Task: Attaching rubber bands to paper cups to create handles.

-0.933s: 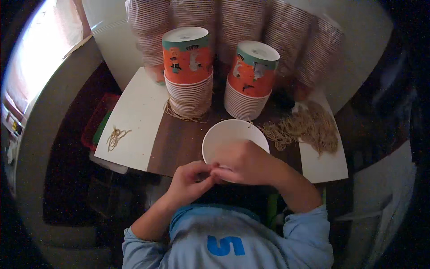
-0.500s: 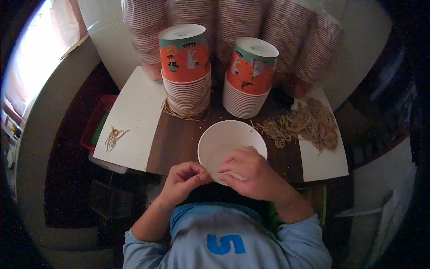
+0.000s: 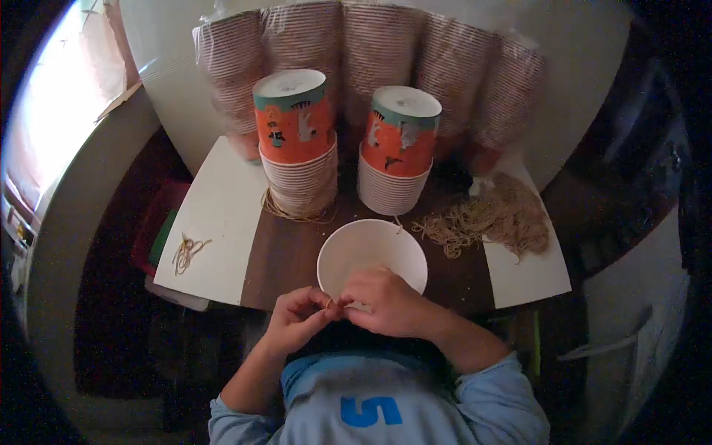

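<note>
A white paper bucket (image 3: 371, 248) sits at the near edge of the table, its open mouth facing me. At its near-left rim, my left hand (image 3: 300, 320) pinches a thin tan cord (image 3: 329, 302) between thumb and fingertips. My right hand (image 3: 387, 302) reaches across the bucket's near side, fingers closed at the same spot and meeting the left fingertips. Its fingertips are partly hidden, but it seems to grip the cord too. A short cord end (image 3: 399, 227) pokes out at the far rim.
Behind the bucket stand two upside-down stacks of orange-and-green printed buckets, a left stack (image 3: 294, 133) with cords round its base and a right stack (image 3: 400, 148). Plastic-wrapped stacks (image 3: 378, 48) line the back. A cord heap (image 3: 512, 219) lies right, a small cord bunch (image 3: 189, 254) left.
My hands have drawn together at the bucket's rim; the right one moved left to meet the left one. The whole view has shifted, so the table things appear lower.
</note>
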A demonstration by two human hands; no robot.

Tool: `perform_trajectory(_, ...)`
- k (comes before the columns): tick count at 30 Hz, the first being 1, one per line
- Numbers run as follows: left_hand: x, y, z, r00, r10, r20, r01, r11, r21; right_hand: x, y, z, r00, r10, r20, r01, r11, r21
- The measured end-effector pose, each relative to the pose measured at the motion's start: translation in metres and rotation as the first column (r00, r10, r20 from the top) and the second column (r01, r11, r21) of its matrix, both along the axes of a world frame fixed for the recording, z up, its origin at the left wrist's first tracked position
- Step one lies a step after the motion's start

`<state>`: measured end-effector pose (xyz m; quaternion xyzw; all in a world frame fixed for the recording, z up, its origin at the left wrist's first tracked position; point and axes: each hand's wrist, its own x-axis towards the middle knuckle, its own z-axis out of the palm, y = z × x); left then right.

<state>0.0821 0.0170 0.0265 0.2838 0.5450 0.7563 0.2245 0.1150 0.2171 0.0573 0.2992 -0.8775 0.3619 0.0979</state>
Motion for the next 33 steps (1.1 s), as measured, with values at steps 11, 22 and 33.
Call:
perform_trajectory(11,0.013,0.007,0.009,0.945,0.224,-0.238,-0.266,0.950,-0.163,0.026,-0.007,0.014,0.883,-0.237,-0.405,0.322,0.934,0.156)
perform_trajectory(22,0.038,0.012,-0.018,0.873,0.405,-0.273,-0.467,0.857,-0.220,0.060,-0.037,-0.034,0.877,-0.359,-0.318,0.392,0.919,0.043)
perform_trajectory(33,0.027,0.012,-0.023,0.924,0.274,0.265,-0.288,0.958,0.013,0.046,-0.039,-0.057,0.839,-0.511,-0.186,0.448,0.844,-0.296)
